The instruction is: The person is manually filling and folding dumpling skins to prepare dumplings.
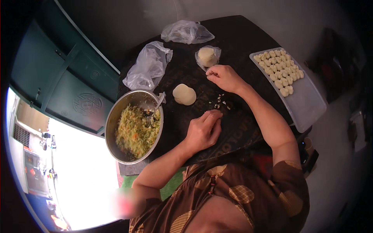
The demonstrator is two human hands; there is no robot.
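My right hand [226, 79] reaches over the dark table, thumb and fingers pinched together at the near edge of a small clear plastic bag around pale dough wrappers [207, 55]. What lies between those fingertips is too small to make out. Closer to me, my left hand [203, 130] rests low over the table with its fingers curled and pressed together; their inner side is hidden. Just beyond it lie scattered crumbs of filling [218, 102]. Left of the crumbs sits a short stack of round dough wrappers [184, 94].
A steel bowl [110, 145] of chopped vegetable filling [134, 128], with a spoon [158, 104] in it, stands at the left table edge. Crumpled plastic bags [149, 66] lie at the far side. At right, a tray [305, 99] carries rows of small dumplings [278, 66].
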